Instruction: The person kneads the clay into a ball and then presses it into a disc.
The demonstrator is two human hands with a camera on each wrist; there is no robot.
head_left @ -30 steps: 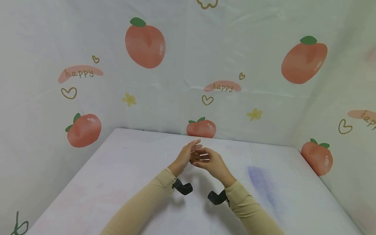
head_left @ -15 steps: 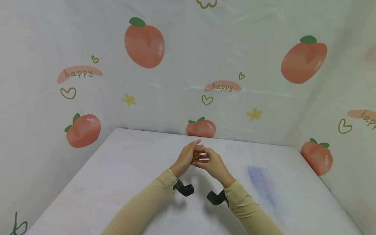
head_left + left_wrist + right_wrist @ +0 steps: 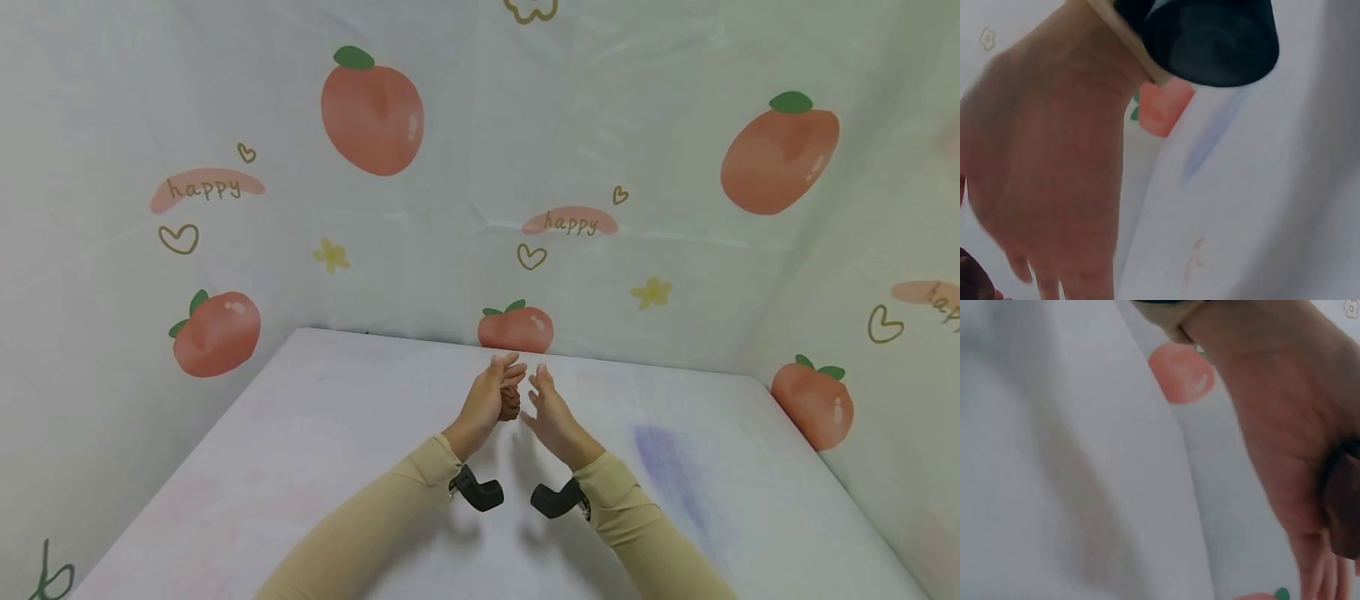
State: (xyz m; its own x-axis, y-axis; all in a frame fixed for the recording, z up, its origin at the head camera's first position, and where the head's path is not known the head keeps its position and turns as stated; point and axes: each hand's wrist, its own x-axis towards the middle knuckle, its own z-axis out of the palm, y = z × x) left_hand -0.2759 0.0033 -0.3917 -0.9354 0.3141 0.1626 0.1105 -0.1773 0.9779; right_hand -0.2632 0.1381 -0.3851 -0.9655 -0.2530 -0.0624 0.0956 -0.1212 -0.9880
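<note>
A small brown ridged piece (image 3: 510,404) sits against the palm side of my left hand (image 3: 480,408), held there above the table. The left fingers reach past its upper end, and the grip itself is partly hidden behind the hand. My right hand (image 3: 557,425) faces it from the right, fingers loosely extended and a narrow gap away. In the left wrist view the dark brown piece (image 3: 974,280) shows only at the lower left corner. It overlaps the right palm (image 3: 1285,444) in the right wrist view, where its brown side (image 3: 1344,503) has an angular edge.
Both hands are over the middle of a white table (image 3: 337,400) with a faint purple smear (image 3: 671,467) at its right. A white cloth wall (image 3: 450,192) printed with peaches stands behind it. Black wrist cameras (image 3: 480,490) hang under both wrists.
My right hand has drawn away from the brown piece and its fingers have straightened, so a gap shows between them. My left hand and the piece have shifted slightly right.
</note>
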